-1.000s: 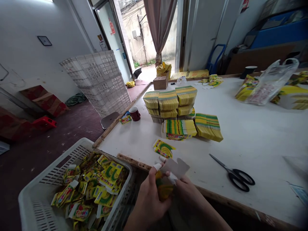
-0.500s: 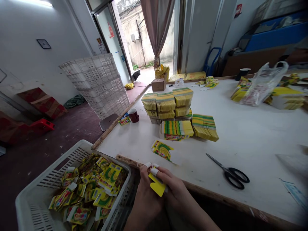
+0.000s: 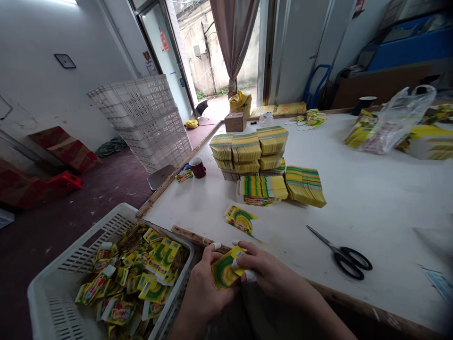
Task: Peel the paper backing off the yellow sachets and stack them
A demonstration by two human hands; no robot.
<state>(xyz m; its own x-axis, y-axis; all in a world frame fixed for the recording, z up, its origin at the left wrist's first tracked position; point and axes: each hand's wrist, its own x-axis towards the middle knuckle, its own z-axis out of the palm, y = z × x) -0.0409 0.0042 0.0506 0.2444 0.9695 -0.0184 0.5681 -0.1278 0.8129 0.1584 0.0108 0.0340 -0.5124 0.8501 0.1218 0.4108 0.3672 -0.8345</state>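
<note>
A small yellow and green printed carton (image 3: 223,273) is held between both hands just in front of the table's edge. My left hand (image 3: 205,281) is closed around its left side. My right hand (image 3: 260,267) pinches its right side, and white covers show on several fingertips. Beyond the hands, a flat printed carton (image 3: 241,220) lies on the white table. To the left stands a white plastic basket (image 3: 42,278) holding many similar cartons (image 3: 155,283).
Stacked bundles of flat cartons (image 3: 247,153) stand on the table (image 3: 371,198). Black-handled scissors (image 3: 339,255) lie at the right. A dark red mug (image 3: 198,169) is near the left edge. White crates (image 3: 141,123) are piled on the floor; a clear plastic bag (image 3: 392,123) sits far right.
The carton in my hands has turned, so its broad green-patterned face now shows instead of a plain yellow flap. My right hand has shifted slightly right, its fingers more spread.
</note>
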